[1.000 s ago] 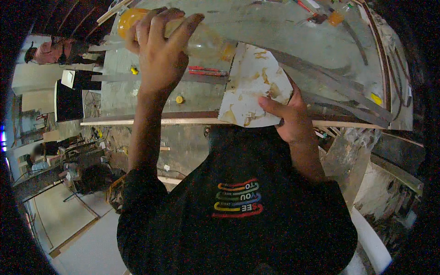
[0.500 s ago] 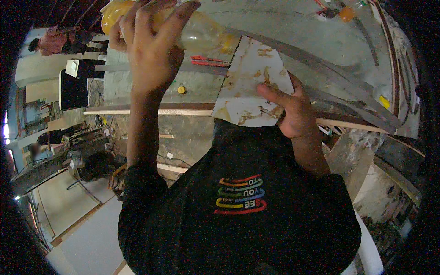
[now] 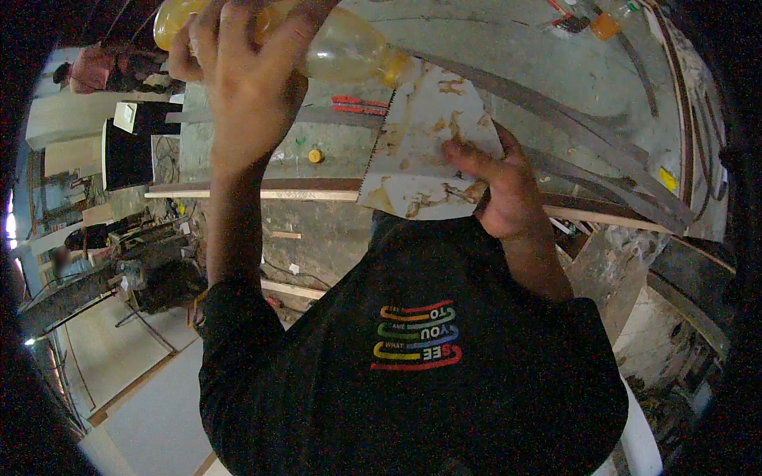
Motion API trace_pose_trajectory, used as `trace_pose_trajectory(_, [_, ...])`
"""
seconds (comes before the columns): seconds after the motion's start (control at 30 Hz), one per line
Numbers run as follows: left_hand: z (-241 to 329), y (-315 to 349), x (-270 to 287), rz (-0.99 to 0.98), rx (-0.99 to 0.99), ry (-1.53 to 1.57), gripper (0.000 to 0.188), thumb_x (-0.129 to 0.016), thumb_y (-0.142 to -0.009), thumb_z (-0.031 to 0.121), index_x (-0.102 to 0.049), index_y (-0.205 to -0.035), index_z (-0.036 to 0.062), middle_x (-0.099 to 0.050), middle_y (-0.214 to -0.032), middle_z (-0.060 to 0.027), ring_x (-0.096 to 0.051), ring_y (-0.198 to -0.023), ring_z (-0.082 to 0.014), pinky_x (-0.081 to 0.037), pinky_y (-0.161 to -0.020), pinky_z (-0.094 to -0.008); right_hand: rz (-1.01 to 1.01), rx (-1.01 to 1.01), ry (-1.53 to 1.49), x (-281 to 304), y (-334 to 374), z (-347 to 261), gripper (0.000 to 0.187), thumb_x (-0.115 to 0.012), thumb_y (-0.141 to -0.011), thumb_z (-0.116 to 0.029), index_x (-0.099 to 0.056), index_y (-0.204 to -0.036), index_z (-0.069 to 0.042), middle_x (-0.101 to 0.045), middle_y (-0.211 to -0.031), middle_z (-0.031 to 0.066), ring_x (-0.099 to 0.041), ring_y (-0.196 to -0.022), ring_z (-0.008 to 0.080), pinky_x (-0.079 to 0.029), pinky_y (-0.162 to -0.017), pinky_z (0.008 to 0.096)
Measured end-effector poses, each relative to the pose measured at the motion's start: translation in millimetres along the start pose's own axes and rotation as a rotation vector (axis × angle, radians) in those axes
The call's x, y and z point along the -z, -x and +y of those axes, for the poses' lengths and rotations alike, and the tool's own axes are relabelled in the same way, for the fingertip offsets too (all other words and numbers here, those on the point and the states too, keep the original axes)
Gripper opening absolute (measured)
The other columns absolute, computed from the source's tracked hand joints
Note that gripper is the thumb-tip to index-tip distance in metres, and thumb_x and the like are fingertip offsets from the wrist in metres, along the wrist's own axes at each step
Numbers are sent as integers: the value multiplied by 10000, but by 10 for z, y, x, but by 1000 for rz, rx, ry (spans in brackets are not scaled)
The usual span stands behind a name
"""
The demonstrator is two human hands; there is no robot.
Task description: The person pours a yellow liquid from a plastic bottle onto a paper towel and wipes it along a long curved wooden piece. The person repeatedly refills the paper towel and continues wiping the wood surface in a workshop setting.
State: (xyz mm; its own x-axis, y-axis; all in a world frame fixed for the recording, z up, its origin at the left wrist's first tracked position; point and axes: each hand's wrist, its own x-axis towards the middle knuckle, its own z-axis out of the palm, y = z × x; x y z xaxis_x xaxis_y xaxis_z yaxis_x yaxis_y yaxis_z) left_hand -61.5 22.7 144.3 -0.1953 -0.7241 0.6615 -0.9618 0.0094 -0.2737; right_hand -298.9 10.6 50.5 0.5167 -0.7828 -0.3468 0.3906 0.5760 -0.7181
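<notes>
My left hand (image 3: 250, 95) is wrapped round a clear plastic bottle (image 3: 345, 51) with yellowish liquid in it. The bottle lies tilted nearly level, its neck pointing right. Its mouth is at the upper corner of a white notched spreader (image 3: 432, 131), whose flat face carries brown and yellow smears. Small teeth run along the spreader's left edge. My right hand (image 3: 508, 178) grips the opposite side, thumb on top and the other fingers mostly hidden beneath. Below the bottle, a small yellow cap (image 3: 316, 156) rests on the grey worktop (image 3: 333, 135).
A red-handled tool (image 3: 361, 105) lies on the worktop near the spreader. Dark strips (image 3: 540, 107) cross it on the right. At the far right are a bottle with orange liquid (image 3: 605, 26) and a yellow object (image 3: 667, 178). Another person (image 3: 103, 70) is at the far left.
My left hand and the bottle have shifted slightly left. The bottle's neck now shows more plainly at the spreader's corner. The spreader has moved a little left in my right hand.
</notes>
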Motion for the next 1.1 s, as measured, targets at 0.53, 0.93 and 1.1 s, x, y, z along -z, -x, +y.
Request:
trace_pose_trajectory(0.53, [-79,-87,10,45,-117,-3,679,-659,-577,-19,-668,-1165,322,-602,-1178,3,-485,-1165,-243,-319,-997,-433,-41,-49,-52,-42,-34,10,472,-788,-734,-66,-589,-1161,-46,-677,-1032,81,-669,-915,219,-548,-822,376])
trace_pose_trajectory(0.93, [-158,-146,91,-32,-165,-127,678,-665,-551,10,-677,-1157,315,-629,-1157,22,-516,-1115,-244,-324,-982,-417,-73,-121,-59,-63,-21,3,428,-784,-770,-154,-602,-1142,-45,-682,-1042,80,-665,-927,205,-550,-792,378])
trace_pose_trajectory(1.1, [-183,-164,39,43,-221,-32,666,-682,-554,44,-674,-1165,310,-631,-1153,14,-520,-1089,-247,-325,-976,-415,-89,-96,-63,-25,-25,10,437,-785,-776,-181,-601,-1147,-43,-683,-1039,78,-666,-939,209,-551,-786,376])
